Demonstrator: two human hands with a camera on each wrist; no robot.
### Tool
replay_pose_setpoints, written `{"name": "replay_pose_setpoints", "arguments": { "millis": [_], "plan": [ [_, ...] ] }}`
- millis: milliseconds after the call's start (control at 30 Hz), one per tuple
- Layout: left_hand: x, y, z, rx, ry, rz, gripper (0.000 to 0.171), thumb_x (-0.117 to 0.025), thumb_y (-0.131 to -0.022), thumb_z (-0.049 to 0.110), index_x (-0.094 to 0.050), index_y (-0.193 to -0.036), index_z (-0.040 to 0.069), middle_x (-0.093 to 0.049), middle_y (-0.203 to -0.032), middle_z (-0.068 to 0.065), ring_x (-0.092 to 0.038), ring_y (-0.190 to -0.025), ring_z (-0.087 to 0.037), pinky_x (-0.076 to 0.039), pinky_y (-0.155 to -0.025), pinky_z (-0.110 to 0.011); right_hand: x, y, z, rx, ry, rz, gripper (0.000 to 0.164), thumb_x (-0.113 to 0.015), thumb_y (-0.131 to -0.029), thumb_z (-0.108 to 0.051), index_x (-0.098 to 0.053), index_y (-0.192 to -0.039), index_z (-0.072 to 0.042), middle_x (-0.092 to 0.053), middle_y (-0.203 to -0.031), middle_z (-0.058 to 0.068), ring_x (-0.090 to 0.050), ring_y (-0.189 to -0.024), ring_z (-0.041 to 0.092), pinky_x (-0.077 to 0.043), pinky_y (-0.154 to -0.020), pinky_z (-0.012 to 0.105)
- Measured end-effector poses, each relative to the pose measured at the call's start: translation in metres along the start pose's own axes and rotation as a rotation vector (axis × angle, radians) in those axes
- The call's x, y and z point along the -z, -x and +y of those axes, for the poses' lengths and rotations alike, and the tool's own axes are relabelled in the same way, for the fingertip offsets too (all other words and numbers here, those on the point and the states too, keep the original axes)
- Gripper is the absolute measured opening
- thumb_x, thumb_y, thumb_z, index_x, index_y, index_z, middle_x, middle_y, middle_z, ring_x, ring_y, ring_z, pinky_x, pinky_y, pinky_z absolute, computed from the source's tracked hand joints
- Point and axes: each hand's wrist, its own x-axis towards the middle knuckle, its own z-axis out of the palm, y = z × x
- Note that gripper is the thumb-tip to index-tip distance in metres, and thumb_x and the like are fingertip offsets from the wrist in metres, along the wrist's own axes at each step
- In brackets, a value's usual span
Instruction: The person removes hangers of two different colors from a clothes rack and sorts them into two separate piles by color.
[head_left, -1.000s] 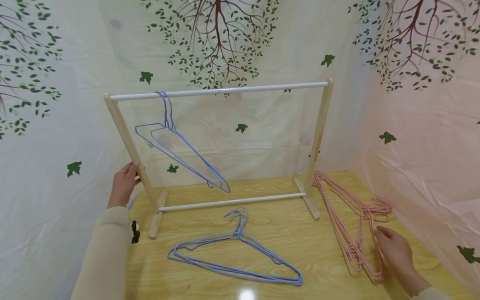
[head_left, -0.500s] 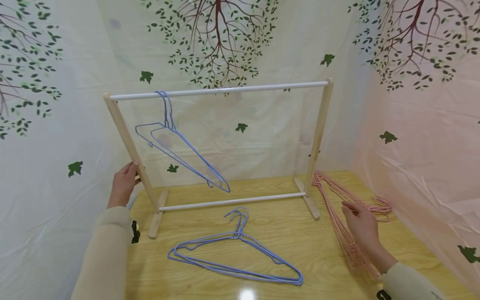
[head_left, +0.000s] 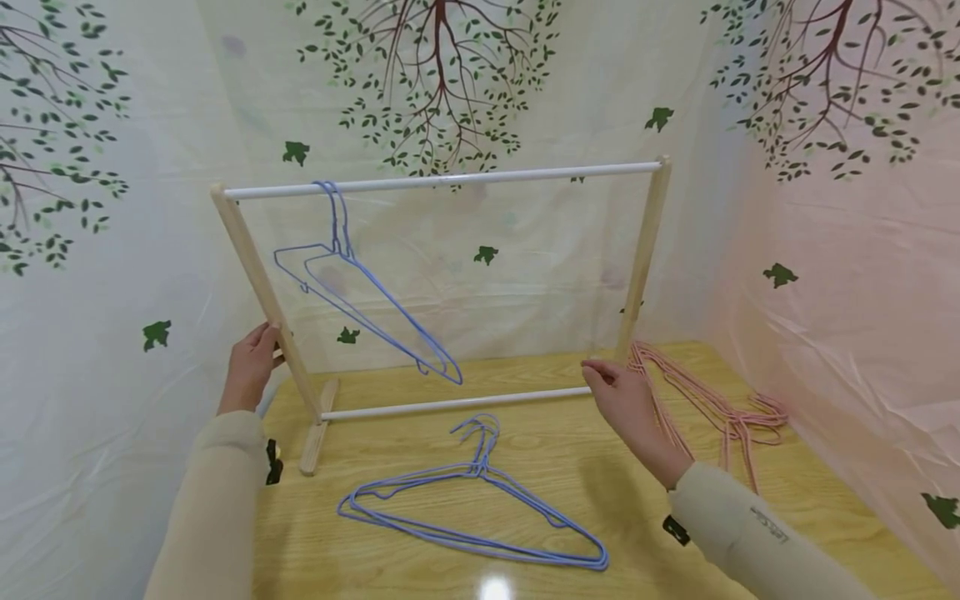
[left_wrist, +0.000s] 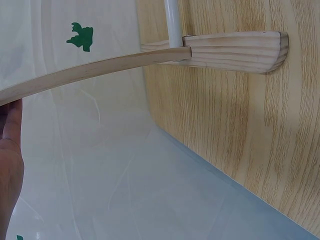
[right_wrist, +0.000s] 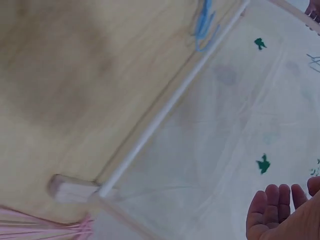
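My left hand (head_left: 251, 364) holds the left wooden post of a small clothes rack (head_left: 255, 267), thumb at the front and fingers reaching behind. In the left wrist view its fingers (left_wrist: 14, 122) lie against the post. Two blue hangers (head_left: 382, 292) hang from the white top rail near the left end. My right hand (head_left: 626, 400) is in the air before the rack's lower right corner, loosely curled. Nothing shows between its fingers (right_wrist: 272, 205) in the right wrist view. Several blue hangers (head_left: 480, 550) lie stacked on the table. Pink hangers (head_left: 697, 392) lie at the right, partly hidden by the right arm.
The wood-grain table (head_left: 525, 467) carries everything, and its left edge runs close by the rack's left foot (head_left: 318, 437). A plastic sheet (head_left: 540, 275) with printed trees and leaves hangs behind and along both sides.
My right hand has come away from the pink hangers, moving left and up to the rack's right side. The left hand stays on the post, and the hangers have not moved.
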Motion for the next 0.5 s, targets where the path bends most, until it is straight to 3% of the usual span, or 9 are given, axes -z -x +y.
{"name": "replay_pose_setpoints", "arguments": {
  "millis": [267, 500],
  "plan": [
    [0.0, -0.003, -0.001, 0.001, 0.073, 0.009, 0.061, -0.05, -0.104, 0.039, -0.041, -0.149, -0.001, -0.061, -0.099, 0.01, -0.057, -0.097, -0.002, -0.054, -0.078, -0.011, -0.027, -0.03, -0.051, 0.079, -0.064, -0.059, 0.032, -0.06, -0.101, -0.029, -0.072, -0.119, -0.005, -0.07, -0.102, 0.011, -0.061, -0.085, 0.023, -0.052, -0.071, 0.035],
    [0.0, -0.003, 0.0, -0.006, 0.009, 0.004, 0.063, -0.048, -0.104, 0.043, -0.041, -0.149, 0.001, -0.059, -0.101, 0.012, -0.056, -0.101, -0.002, -0.054, -0.082, -0.013, -0.053, -0.052, -0.101, 0.047, -0.145, -0.189, 0.034, -0.062, -0.1, -0.033, -0.072, -0.12, -0.008, -0.07, -0.109, 0.009, -0.065, -0.098, 0.026, -0.056, -0.083, 0.042]
  ]
}}
